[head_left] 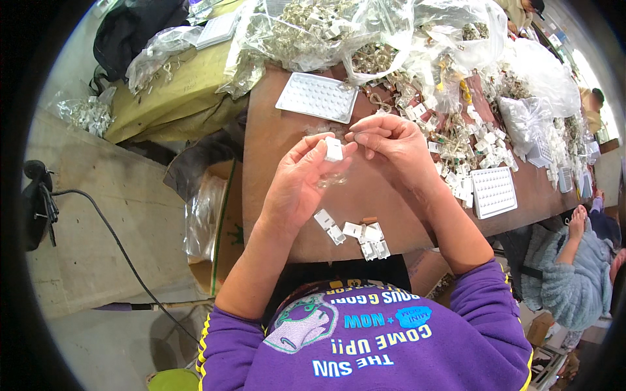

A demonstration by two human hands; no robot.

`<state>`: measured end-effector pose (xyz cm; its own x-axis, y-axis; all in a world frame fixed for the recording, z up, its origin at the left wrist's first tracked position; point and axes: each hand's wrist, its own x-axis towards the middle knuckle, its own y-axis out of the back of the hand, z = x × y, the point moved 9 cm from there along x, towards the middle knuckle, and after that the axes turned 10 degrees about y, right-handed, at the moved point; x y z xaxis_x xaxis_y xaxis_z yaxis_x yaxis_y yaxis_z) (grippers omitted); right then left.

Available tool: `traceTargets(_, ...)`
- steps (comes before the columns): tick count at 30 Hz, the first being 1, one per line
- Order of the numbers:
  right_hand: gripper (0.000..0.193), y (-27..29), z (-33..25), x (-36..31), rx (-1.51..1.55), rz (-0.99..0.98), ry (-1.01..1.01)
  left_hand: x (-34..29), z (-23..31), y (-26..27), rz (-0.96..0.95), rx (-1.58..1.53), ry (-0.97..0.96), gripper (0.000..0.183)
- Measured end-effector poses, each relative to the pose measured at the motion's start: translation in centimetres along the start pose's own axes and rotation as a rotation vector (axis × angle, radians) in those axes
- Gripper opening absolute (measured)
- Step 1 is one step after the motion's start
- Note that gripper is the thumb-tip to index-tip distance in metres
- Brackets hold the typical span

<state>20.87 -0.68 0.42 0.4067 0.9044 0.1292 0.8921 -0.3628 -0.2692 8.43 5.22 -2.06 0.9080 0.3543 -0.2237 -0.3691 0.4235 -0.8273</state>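
My left hand is closed around a small white plastic piece, box-like in shape, held up above the brown table. Just beside it, my right hand has thumb and forefinger pinched together; whatever lies between those tips is too small to make out. Below my hands, close to the table's near edge, lie a white two-part plastic piece and a small cluster of similar white pieces. A bit of clear plastic shows under my left fingers.
A white dimpled tray lies beyond my hands, and another tray sits at right. Heaped small parts and clear plastic bags cover the far right. An open carton stands left; a person in grey fleece sits right.
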Motion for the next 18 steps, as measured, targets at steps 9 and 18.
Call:
traceTargets(9,0.014,-1.3,-3.4,-0.6,-0.699,-0.003,0.451,0.0,0.5,-0.1,-0.034,0.037,-0.059,0.024)
traceTargets(18,0.014,-3.8,-6.4,-2.2,-1.227,-0.089,0.823,-0.3,1.0,-0.1,0.031,0.137,-0.101,0.02)
